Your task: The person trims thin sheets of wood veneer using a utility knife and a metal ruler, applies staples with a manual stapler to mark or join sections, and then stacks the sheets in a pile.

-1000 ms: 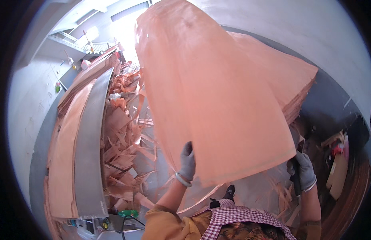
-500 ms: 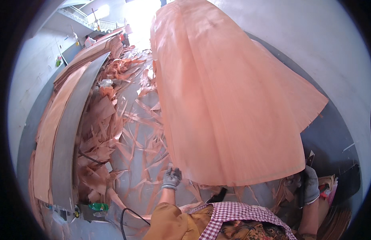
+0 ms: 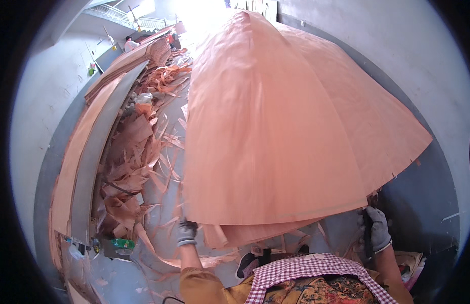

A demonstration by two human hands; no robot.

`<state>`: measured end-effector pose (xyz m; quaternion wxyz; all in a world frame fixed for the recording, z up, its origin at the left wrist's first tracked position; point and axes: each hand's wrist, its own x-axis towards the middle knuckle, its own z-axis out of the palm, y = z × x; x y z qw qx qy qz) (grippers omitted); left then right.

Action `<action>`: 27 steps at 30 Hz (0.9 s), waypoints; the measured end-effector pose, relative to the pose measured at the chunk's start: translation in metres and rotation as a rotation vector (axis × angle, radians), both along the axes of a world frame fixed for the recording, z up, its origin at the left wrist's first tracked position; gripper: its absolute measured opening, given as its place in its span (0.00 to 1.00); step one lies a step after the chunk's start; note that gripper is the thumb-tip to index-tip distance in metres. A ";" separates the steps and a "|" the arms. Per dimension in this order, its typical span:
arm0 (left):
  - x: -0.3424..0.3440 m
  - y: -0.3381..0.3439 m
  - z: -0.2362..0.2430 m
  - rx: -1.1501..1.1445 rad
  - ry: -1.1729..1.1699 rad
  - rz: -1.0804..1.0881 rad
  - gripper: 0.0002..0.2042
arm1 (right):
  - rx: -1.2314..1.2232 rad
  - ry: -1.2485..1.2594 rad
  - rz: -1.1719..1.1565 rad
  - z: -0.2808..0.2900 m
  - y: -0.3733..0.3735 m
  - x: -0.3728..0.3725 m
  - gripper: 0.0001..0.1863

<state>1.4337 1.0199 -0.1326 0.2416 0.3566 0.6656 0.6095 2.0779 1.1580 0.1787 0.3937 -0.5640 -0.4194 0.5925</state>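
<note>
A large sheet of reddish-orange wood veneer (image 3: 270,152) spreads out in front of me, bulging up along its middle. At its near left corner, my gloved left hand (image 3: 187,233) is closed on the edge, with the fingertips hidden under the sheet. My gloved right hand (image 3: 379,230), beside the near right corner, is wrapped round a black-handled tool (image 3: 367,233). The tool's upper end lies close to the sheet's edge, and I cannot tell whether that hand also grips the sheet. More veneer (image 3: 255,234) shows underneath, and another sheet (image 3: 386,126) lies to the right.
Torn veneer strips (image 3: 128,172) litter the floor left of the sheets. Beyond them runs a long stack of boards (image 3: 83,162) along the left wall. A green plastic bottle (image 3: 123,243) lies near its end. Another person (image 3: 130,44) is far back on the left.
My left hand has moved left and taken hold of the sheet's corner. The sheet has shifted left and its far end has come down. My right hand has moved slightly left.
</note>
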 end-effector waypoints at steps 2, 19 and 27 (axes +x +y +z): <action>-0.022 -0.021 0.043 0.073 0.191 0.006 0.11 | 0.102 0.015 -0.035 -0.015 0.018 0.021 0.13; 0.117 0.038 0.281 0.337 0.526 0.253 0.14 | -0.024 -0.046 0.018 0.014 0.100 0.095 0.09; 0.195 0.069 0.346 0.436 0.443 0.325 0.15 | 0.092 -0.134 0.055 0.040 0.136 0.165 0.08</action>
